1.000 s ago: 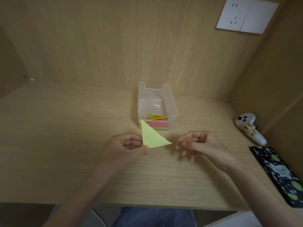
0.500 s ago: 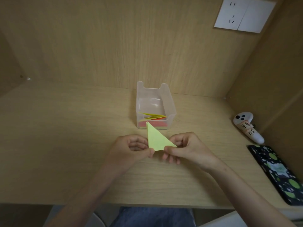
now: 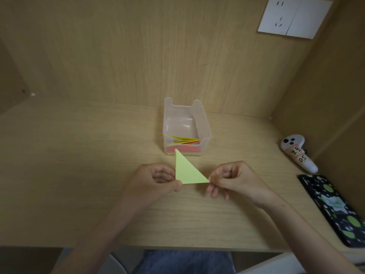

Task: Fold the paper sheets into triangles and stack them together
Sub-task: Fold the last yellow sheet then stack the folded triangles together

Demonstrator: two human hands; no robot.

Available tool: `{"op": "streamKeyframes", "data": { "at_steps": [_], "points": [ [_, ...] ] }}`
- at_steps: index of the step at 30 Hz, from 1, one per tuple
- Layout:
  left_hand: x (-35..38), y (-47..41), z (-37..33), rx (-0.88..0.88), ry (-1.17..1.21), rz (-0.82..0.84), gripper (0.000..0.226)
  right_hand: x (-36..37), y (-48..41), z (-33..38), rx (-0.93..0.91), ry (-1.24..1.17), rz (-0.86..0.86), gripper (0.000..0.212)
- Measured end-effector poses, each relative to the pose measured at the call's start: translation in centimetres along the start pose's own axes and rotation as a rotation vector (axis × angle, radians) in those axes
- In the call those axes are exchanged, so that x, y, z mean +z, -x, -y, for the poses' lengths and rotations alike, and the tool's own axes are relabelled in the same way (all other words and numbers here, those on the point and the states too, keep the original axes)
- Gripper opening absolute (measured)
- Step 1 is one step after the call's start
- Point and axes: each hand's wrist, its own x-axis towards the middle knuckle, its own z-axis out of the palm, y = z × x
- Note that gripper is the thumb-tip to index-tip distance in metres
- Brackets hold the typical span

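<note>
Head camera, looking down: jeans (image 3: pixel 183 262) nearest, then a wooden desk (image 3: pixel 79 175). Left hand (image 3: pixel 156 182) pinches the near left corner of a pale green paper triangle (image 3: pixel 187 173) and right hand (image 3: pixel 235 180) pinches its right tip, probably to check the fold. Just beyond, a clear box (image 3: pixel 205 133) holds stacked folded papers (image 3: pixel 183 140). At right lie a phone (image 3: pixel 335 210) and a white controller (image 3: pixel 296 153); far up the wooden wall, a socket (image 3: pixel 294 17)

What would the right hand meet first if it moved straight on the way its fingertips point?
The right hand points leftward, pinching a corner of the green triangle; past that it would likely meet the left hand pinching the opposite corner, though depth is unclear.
</note>
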Motion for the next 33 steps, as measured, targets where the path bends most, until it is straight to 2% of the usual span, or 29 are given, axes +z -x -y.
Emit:
{"op": "streamKeyframes", "data": {
  "at_steps": [4, 7, 9, 12, 14, 16, 21, 29, 33],
  "points": [
    [-1.0, -0.2, 0.3, -0.04, -0.016, 0.04, 0.021, -0.8, 0.4, 0.2, -0.017, -0.079, -0.068, 0.008],
    [-0.5, -0.1, 0.2, -0.003, -0.055, 0.09, 0.023, 0.3, 0.3, 0.9, -0.036, -0.105, -0.041, 0.036],
    [0.1, 0.1, -0.1, 0.026, -0.081, 0.158, 0.021, 1.6, -0.1, 1.4, -0.07, -0.064, 0.009, 0.047],
    [0.4, 0.0, -0.3, 0.054, -0.092, 0.171, 0.022, 3.0, -0.9, 1.9, -0.091, -0.029, 0.032, 0.03],
    [0.2, -0.1, -0.5, 0.046, -0.049, 0.103, 0.022, 3.3, -1.1, 2.0, -0.071, -0.069, -0.011, 0.016],
    [0.0, -0.1, -0.6, 0.046, 0.031, 0.014, 0.02, 3.3, -1.0, 2.0, -0.031, -0.105, -0.055, 0.011],
    [-0.2, 0.1, -0.8, 0.03, 0.208, -0.072, 0.023, 3.6, -0.6, 1.6, 0.023, -0.089, -0.09, 0.013],
    [1.3, 0.2, -0.8, 0.091, 0.421, -0.236, 0.038, 4.6, -0.8, 1.9, 0.011, -0.206, -0.095, 0.012],
    [1.5, -0.1, -0.7, 0.027, 0.51, -0.2, 0.027, 4.6, -0.9, 1.8, -0.029, -0.299, -0.201, 0.025]
  ]
}}
